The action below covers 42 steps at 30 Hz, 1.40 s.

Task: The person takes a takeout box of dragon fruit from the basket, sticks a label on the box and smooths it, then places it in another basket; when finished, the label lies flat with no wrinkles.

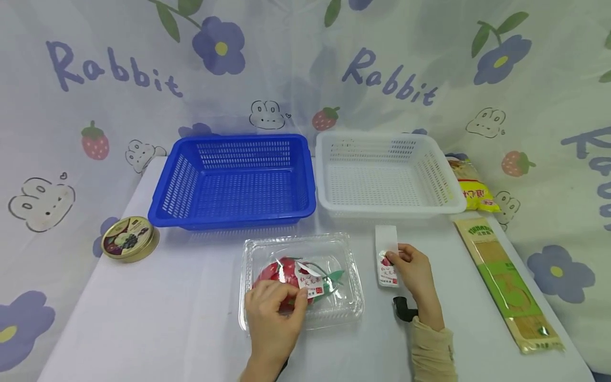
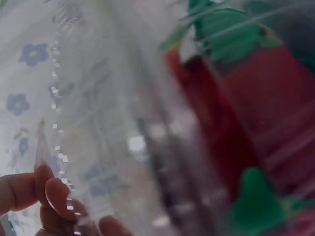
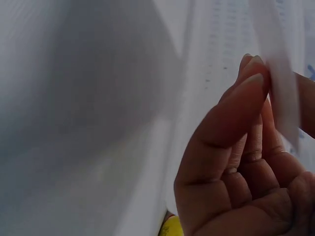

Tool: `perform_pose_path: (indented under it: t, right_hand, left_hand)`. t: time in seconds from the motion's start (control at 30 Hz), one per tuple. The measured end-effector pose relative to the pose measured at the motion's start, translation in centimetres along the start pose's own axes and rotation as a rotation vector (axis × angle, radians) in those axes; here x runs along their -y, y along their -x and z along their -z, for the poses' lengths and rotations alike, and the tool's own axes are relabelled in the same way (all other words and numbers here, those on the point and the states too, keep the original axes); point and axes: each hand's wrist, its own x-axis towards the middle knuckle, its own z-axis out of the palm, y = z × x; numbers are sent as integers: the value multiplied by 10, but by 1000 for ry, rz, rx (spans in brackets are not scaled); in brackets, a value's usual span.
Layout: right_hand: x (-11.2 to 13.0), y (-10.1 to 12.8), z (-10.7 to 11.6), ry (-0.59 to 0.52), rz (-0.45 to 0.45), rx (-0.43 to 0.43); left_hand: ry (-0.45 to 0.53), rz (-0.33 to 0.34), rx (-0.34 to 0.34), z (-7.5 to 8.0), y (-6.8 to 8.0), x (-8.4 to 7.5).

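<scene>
At lower centre my left hand [image 1: 272, 313] pressed curled fingers on the clear box [image 1: 300, 281] holding the red fruit [image 1: 277, 273], while my right hand [image 1: 412, 270] pinched a sticker strip [image 1: 387, 254] beside it, which I judged might curl and stick to itself.

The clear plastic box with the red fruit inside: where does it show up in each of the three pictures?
Head: clear plastic box, lower centre, under the left hand.
Left wrist: fills the picture, blurred; fingertips at its edge.
Right wrist: not in it.
Shared landmark: the red fruit.
</scene>
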Motion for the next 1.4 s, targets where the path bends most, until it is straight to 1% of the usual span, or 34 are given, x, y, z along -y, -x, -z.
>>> perform_pose_path:
  t: [0.13, 0.27, 0.4, 0.53, 0.67, 0.77, 0.83, 0.9, 1.0, 1.1, 1.2, 1.27, 1.3, 1.4]
  right_hand:
    - [-7, -5, -1, 79, -2, 1]
    - [-9, -8, -1, 154, 8, 2]
    - [-10, -8, 0, 218, 12, 7]
    - [-8, -5, 1, 259, 5, -12]
    - [-3, 0, 1, 289, -13, -30]
    - [5, 7, 1, 317, 4, -47]
    - [11, 13, 2, 328, 34, -59]
    - [17, 20, 1, 317, 64, -63]
    - [27, 31, -1, 292, 106, -44]
    - [35, 41, -5, 273, 147, -41]
    - [41, 51, -11, 248, 202, -81]
    - [45, 61, -17, 226, 262, -122]
    - [46, 65, -21, 217, 316, -149]
    - [48, 82, -35, 176, 527, -210]
  left_hand:
    - [-95, -40, -18, -3, 1, 4]
    - [-163, -51, -31, -6, 3, 9]
    - [-230, -52, -19, -9, 5, 12]
    - [-313, -76, -14, -12, 6, 13]
    - [-387, -121, -25, -15, 5, 12]
    - [-435, -125, -25, -17, 4, 11]
    - [-466, -108, -15, -16, 4, 11]
    - [-498, -95, -4, -15, 3, 11]
    - [-538, -94, 11, -13, 2, 13]
    - [-540, -94, 31, -11, 1, 14]
    - [-503, -75, 63, -8, 1, 15]
    - [-472, -70, 70, -6, 1, 16]
    - [-455, -72, 72, -4, 1, 17]
    - [-408, -88, 56, 0, 1, 20]
